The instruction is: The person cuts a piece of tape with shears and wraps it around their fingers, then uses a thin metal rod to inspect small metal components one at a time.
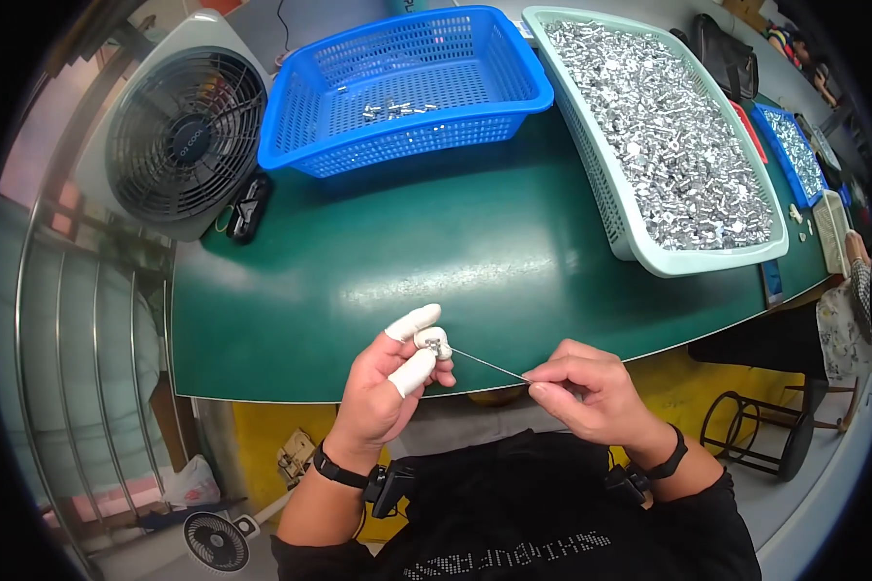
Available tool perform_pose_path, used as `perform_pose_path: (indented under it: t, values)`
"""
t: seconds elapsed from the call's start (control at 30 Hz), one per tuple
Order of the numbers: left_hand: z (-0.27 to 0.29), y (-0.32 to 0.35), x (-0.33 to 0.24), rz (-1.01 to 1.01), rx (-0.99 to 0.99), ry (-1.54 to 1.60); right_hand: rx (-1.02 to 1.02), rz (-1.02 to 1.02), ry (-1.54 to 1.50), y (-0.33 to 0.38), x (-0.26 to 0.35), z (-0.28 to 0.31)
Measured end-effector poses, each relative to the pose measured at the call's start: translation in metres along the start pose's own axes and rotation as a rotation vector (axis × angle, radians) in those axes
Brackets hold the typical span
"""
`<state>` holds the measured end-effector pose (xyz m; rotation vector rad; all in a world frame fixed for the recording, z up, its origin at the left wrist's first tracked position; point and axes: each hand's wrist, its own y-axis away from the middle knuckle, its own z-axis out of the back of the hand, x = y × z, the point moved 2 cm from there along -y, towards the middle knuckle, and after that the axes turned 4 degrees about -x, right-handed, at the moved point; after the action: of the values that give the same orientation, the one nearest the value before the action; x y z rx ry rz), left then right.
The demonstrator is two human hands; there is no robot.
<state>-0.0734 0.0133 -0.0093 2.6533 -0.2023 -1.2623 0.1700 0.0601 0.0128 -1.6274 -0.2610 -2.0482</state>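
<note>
Left hand (383,382) pinches a small metal part (434,345) between white finger covers (414,373), centre frame; right hand (591,387) pinches a thin rod (489,364), tip at the part, contact unclear. Blue basket (339,153), upper centre: few pieces (397,110). Pale-green basket (717,261), upper right: heaped. Judged early; most remains.

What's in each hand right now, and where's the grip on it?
Left hand: a small silver metal part, pinched between thumb and finger; exact spot unclear. Right hand: a thin rod, gripped near its right end.
</note>
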Motion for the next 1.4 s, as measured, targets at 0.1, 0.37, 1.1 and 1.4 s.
perform_pose_path:
  t: [0.1,0.37,1.1,1.4]
  values:
    - [-0.003,0.001,0.001,-0.026,-0.027,-0.117,0.009,-0.004,0.013,0.000,-0.001,0.000]
    - [0.007,0.002,0.003,0.018,-0.003,-0.099,0.043,-0.037,0.007,0.001,-0.001,0.000]
    - [-0.011,-0.003,0.010,0.166,0.099,-0.071,-0.064,0.267,0.230,-0.001,0.008,-0.001]
    - [-0.035,-0.008,0.015,0.095,-0.037,0.054,-0.119,0.320,0.228,-0.006,0.003,0.001]
